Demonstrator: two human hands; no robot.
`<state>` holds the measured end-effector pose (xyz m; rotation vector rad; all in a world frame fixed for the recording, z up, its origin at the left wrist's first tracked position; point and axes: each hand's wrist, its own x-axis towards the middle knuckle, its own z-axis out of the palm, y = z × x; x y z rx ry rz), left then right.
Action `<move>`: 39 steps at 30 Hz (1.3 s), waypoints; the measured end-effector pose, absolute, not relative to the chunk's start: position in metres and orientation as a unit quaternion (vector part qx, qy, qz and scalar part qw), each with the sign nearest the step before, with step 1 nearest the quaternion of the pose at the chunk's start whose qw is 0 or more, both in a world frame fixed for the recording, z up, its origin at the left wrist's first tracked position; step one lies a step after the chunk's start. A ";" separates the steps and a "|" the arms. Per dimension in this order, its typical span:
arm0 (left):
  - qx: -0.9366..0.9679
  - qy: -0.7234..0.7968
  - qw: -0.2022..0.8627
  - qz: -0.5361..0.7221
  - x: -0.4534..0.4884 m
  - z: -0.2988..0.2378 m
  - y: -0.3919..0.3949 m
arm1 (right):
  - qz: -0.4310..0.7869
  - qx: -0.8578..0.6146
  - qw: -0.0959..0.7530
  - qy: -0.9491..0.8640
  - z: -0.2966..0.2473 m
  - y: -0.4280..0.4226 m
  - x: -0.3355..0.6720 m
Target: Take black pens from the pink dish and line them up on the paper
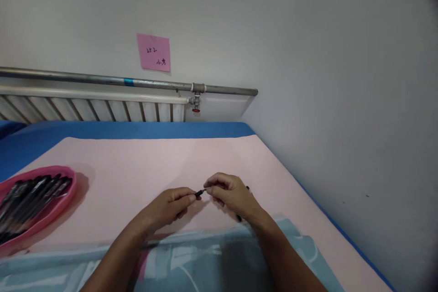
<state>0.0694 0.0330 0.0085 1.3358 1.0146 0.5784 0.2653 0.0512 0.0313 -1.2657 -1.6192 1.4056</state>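
Observation:
My left hand point(173, 204) and my right hand point(230, 194) meet over the pink table cover point(164, 159), fingers pinched together. Between the fingertips shows a short black pen part with a thin metal tip point(200, 191). The left fingers grip the black end; the right fingers close round the tip side. A black piece pokes out behind and below my right hand point(247, 188); what it is I cannot make out. A pink tray point(65, 194) at the left holds several black pens point(32, 196).
A blue sheet point(102, 130) lies under the pink cover at the back. A white radiator point(92, 108) and metal pipe point(137, 82) run along the wall, with a pink note point(153, 52) above. A wall stands close on the right. Light blue patterned cloth point(191, 260) covers the near edge.

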 end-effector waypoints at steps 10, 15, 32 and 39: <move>0.575 0.446 0.646 0.232 0.070 0.017 0.030 | 0.471 -0.472 0.300 -0.682 0.040 0.047 0.264; 0.556 0.435 0.673 0.221 0.064 0.017 0.029 | 0.480 -0.435 0.292 -0.704 0.045 0.045 0.266; 0.541 0.401 0.705 0.221 0.060 0.012 0.029 | 0.483 -0.444 0.255 -0.711 0.040 0.043 0.262; 0.552 0.411 0.694 0.211 0.063 0.011 0.028 | 0.402 -0.438 0.243 -0.767 0.037 0.044 0.260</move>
